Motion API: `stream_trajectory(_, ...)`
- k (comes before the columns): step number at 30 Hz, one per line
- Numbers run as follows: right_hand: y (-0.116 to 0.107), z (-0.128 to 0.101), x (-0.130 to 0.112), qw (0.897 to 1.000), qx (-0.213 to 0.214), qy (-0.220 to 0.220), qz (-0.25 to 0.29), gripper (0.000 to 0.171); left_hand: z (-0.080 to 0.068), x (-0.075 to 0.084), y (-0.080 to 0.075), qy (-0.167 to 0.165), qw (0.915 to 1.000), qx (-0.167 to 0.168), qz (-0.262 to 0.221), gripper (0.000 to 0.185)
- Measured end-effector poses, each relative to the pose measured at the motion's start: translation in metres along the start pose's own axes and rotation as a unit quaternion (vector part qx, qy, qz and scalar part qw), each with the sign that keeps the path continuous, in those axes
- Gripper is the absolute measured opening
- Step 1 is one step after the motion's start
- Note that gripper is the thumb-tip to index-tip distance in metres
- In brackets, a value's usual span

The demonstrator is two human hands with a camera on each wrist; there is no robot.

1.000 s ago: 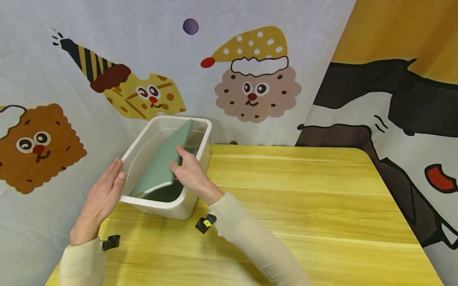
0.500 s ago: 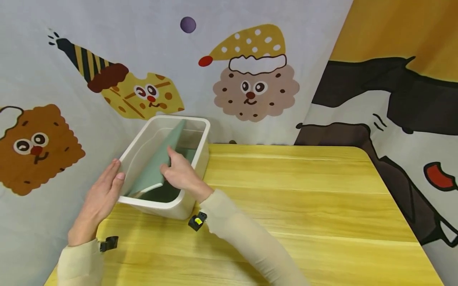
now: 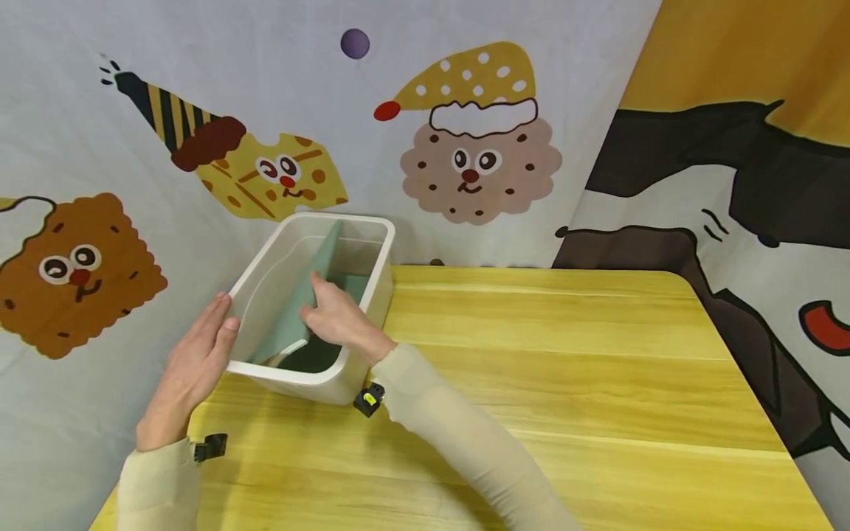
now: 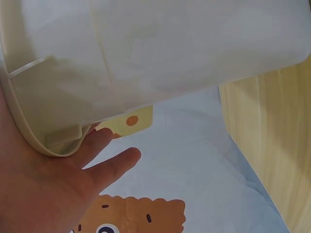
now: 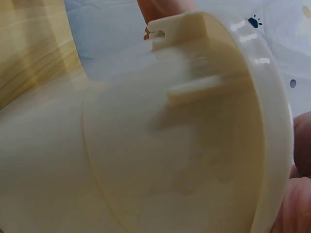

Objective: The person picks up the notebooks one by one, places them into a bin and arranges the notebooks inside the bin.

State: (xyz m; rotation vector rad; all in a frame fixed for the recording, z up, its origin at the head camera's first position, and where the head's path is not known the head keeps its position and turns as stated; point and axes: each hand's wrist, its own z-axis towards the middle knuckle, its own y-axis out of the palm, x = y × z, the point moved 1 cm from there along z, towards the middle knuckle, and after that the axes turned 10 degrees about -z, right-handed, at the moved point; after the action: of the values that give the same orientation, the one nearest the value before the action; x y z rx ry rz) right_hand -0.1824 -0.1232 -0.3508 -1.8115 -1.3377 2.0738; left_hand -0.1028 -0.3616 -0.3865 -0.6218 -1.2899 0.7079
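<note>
Bracing the white plastic bin with our left hand: palm and straight fingers lie flat against its outer left wall near the front corner, nothing gripped. The left wrist view confirms it: our left hand is flat under the bin's rim, fingers extended.

Our right hand reaches over the near right rim into the bin. Its fingers press on a green board inside, holding it against the left wall. We can't tell if the thumb wraps the board's edge; from the head view the fingers look mostly straight, pushing rather than pinching.

The green board stands on edge, tilted, running lengthwise from the near end toward the far end of the bin. A darker green surface shows on the bin floor below it.

The bin sits on the far left corner of the yellow wood-grain table, close to the cartoon-print cloth backdrop. The right wrist view is filled almost wholly by the bin's wall and rim; fingertips are only just visible at the right edge.

Beige sleeves cover both forearms, with a small black clip at each wrist.
</note>
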Motion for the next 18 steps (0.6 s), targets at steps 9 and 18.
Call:
stream_trajectory(9, -0.014, -0.024, 0.000, 0.997, -0.011, -0.049, -0.059, 0.063, 0.001, -0.001, 0.000, -0.005, 1.0000, 0.001, -0.009, 0.063)
stream_trajectory(18, -0.026, -0.055, 0.030, 0.989, 0.073, -0.103, -0.080, 0.057, 0.003, -0.002, 0.005, -0.002, 0.9992, 0.035, -0.016, 0.063)
